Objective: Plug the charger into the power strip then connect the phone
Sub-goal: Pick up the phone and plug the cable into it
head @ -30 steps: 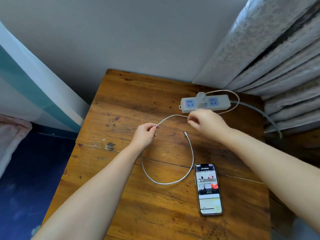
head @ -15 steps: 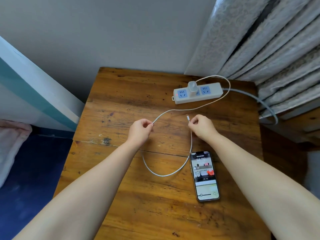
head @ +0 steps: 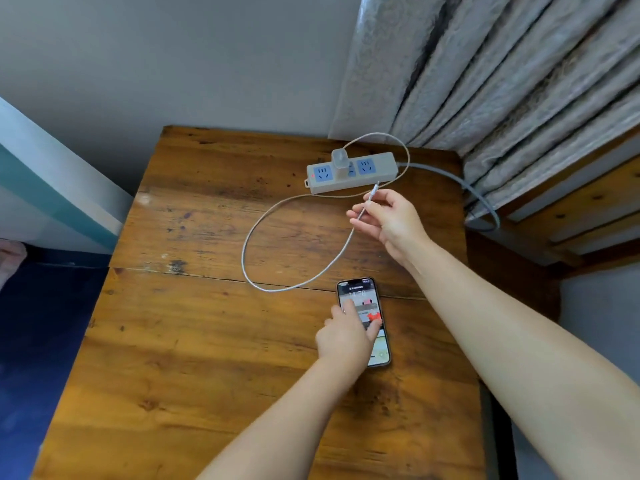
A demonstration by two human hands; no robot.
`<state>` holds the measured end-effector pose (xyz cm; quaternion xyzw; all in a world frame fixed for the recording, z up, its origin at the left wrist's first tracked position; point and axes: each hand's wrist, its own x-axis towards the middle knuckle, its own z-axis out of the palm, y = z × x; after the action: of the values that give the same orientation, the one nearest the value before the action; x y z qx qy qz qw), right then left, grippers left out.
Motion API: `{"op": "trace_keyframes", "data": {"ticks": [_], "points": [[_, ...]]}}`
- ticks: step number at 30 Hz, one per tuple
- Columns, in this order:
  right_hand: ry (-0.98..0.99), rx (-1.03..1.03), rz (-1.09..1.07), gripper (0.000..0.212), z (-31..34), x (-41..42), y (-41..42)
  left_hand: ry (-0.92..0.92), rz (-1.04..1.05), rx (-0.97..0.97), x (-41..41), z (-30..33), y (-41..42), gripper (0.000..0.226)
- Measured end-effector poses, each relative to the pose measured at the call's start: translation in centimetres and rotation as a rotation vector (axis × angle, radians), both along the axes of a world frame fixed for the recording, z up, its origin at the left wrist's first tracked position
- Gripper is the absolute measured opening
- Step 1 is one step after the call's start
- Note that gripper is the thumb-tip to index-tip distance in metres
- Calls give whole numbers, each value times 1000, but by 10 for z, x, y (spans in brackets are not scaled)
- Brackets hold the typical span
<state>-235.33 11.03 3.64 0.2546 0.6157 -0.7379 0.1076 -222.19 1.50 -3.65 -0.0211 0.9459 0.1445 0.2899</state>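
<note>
A white power strip lies at the back of the wooden table, with a white charger plugged into its middle socket. The charger's white cable loops over the table. My right hand pinches the cable just behind its free plug, lifted in front of the strip. A phone with its screen lit lies flat near the table's middle. My left hand rests on the phone, fingers over the screen and covering its lower half.
The strip's grey mains lead curves off the right edge. A grey curtain hangs at the back right over wooden slats. A grey wall stands behind, and a white and teal panel on the left.
My left hand let go of the cable and moved right onto the phone. My right hand lifted the cable's plug end up toward the power strip.
</note>
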Motion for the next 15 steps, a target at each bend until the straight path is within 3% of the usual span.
{"op": "trace_keyframes", "data": {"ticks": [4,8,11,15], "points": [[7,-78,-32,22,1,11,-1,17,111,-20,1,-14,21,97],[19,-105,-41,22,0,16,2,51,367,44,8,-23,22,112],[15,-117,-38,19,-1,18,4,1,517,85,13,-21,26,105],[6,-114,-36,16,-1,18,6,-27,527,88,2,-17,28,72]]}}
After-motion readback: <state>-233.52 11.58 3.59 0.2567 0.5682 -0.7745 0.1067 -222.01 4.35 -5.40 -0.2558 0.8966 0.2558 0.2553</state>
